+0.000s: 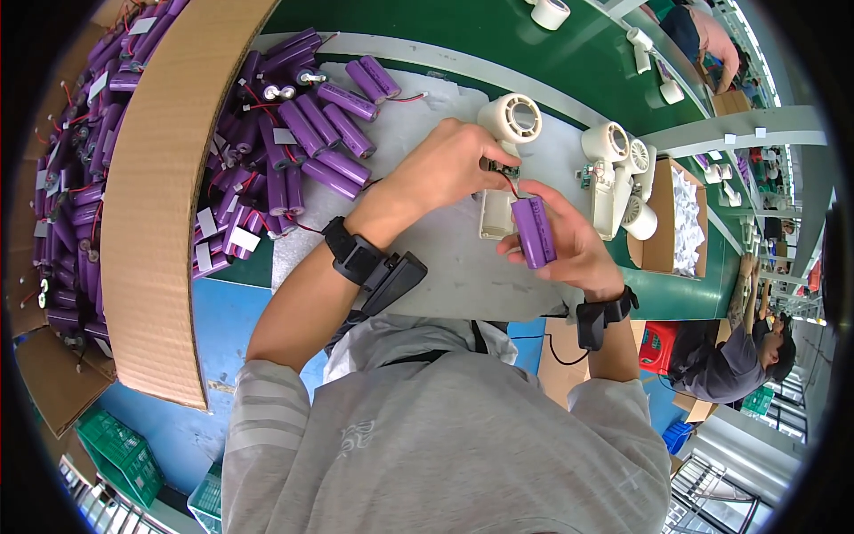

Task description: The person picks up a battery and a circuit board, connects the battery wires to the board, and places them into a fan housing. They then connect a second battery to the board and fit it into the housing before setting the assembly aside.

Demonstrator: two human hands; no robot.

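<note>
We pinch the purple battery pack (534, 231) in our right hand (565, 245), above the grey mat (436, 249). It looks dense, rigid and slick-wrapped, so we grip its sides. Our left hand (445, 169) closes on what seems a small circuit board (501, 167), joined by fragile thin wires (513, 185).

We see glossy purple plastic-wrapped battery cells (535, 231) beside a matt cream plastic fan housing (498, 212), left of it rough brown cardboard (156, 205).

Bright even light, sharp centre, fisheye-bent dark rim.
</note>
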